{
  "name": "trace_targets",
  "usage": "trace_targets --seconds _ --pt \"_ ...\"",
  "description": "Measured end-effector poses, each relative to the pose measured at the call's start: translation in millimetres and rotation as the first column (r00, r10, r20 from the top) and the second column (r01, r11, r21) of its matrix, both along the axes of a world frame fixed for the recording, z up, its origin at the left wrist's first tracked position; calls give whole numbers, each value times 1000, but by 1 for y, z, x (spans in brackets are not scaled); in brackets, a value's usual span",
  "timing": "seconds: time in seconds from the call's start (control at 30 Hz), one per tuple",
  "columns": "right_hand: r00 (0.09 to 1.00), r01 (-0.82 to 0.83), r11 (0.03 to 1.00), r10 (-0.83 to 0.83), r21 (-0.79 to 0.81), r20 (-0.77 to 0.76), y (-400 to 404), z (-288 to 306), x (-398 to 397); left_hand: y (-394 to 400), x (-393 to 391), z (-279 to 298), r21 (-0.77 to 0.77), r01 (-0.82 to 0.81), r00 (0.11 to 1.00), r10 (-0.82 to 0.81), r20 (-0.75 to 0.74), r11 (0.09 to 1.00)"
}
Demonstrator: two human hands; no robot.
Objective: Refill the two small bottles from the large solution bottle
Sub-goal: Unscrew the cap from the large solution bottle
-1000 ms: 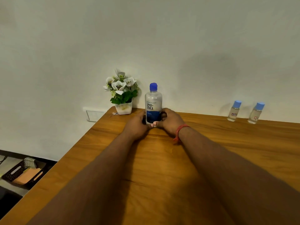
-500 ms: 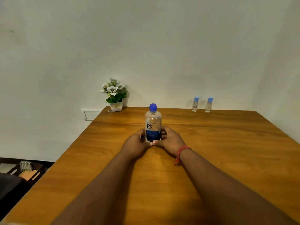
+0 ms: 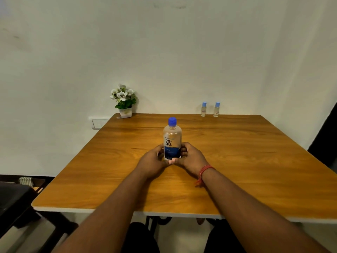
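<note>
The large solution bottle [image 3: 172, 138], clear with a dark blue cap and a blue-and-white label, stands upright near the middle of the wooden table [image 3: 237, 161]. My left hand [image 3: 152, 162] wraps its lower left side and my right hand [image 3: 191, 157], with a red thread at the wrist, wraps its lower right side. Two small clear bottles with light blue caps, one [image 3: 203, 109] and the other [image 3: 216, 109], stand capped side by side at the table's far edge against the wall, to the right.
A small white pot of white flowers [image 3: 124, 101] sits at the table's far left corner. A wall socket [image 3: 99, 122] is left of the table. A dark chair [image 3: 12, 199] stands at the lower left. The table's near edge [image 3: 87, 209] faces me.
Both hands have drawn the large bottle from the far edge by the flower pot toward the table's middle. The view has pulled back, so more of the table shows.
</note>
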State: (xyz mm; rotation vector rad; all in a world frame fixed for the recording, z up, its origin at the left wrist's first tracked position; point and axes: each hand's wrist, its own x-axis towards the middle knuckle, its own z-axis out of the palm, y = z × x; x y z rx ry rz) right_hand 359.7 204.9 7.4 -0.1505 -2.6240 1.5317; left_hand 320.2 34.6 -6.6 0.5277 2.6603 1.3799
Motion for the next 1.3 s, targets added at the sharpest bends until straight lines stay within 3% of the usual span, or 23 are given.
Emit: trace_targets --seconds 0.17,0.3,0.43,0.57,0.63,0.7,0.77,0.93,1.3 --pt "1000 -22 998 23 53 -16 -3 0 1 -2 3 0 -12 13 1000 -13 -5 1000" --pt "996 -85 996 85 3 -26 5 7 1 -3 5 1 35 35 999 -35 20 999" --pt "969 -1 999 14 53 -246 16 38 1 0 3 -1 51 42 998 -44 43 998" --pt "879 54 963 79 263 -471 19 89 -12 13 3 5 0 -23 1000 23 7 1000" --pt "882 59 878 177 476 -436 16 113 -23 17 2 6 -26 -61 998 62 15 998" --pt "914 15 732 266 681 -306 11 130 -32 18 0 5 -49 -79 997 80 17 996" --pt "936 -43 636 296 771 -192 5 140 -37 18 1 4 -73 -91 996 91 -2 993" --pt "947 -80 518 306 851 -97 -4 151 -39 18 0 3 -54 -93 996 92 -13 994" --pt "917 -205 432 399 878 18 -3 163 -37 18 0 4 -66 -79 997 78 -15 995"
